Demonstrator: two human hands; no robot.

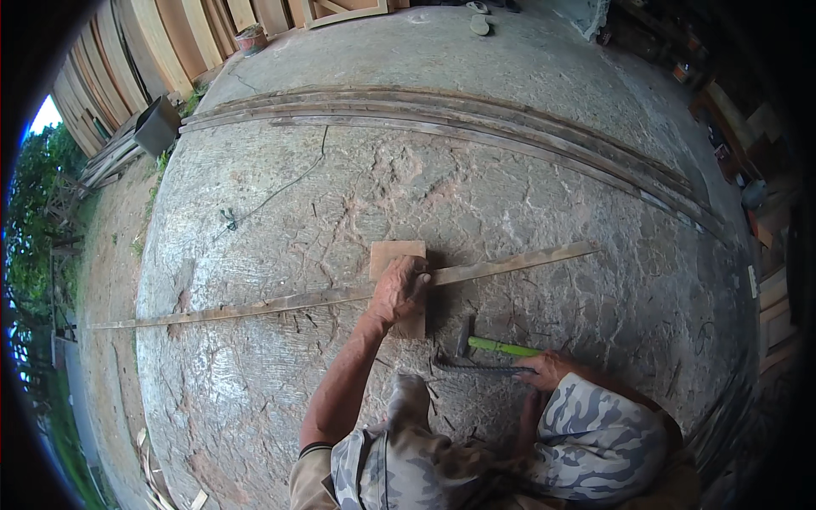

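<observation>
My left hand (399, 291) is closed around a long, thin wooden strip (510, 261) where it crosses a short wooden block (396, 249). The block lies under the strip on the concrete, partly covered by my hand. At the lower right, my right hand (548, 371) has its fingers closed on the end of a dark ribbed metal bar (484, 369), whose far end is bent. Just beyond the bar is a hammer (501, 346) with a bright green handle and a dark head. Its handle end meets my right hand, and I cannot make out whether the fingers also hold it.
Long wooden battens (425, 117) lie across the rough concrete floor (280, 204) farther off. A thin cord (289, 187) trails from them. Loose nails lie scattered around. Boards (161, 42) lean at the far left beside a grey bin (158, 126). Sandals (479, 24) are at the far edge.
</observation>
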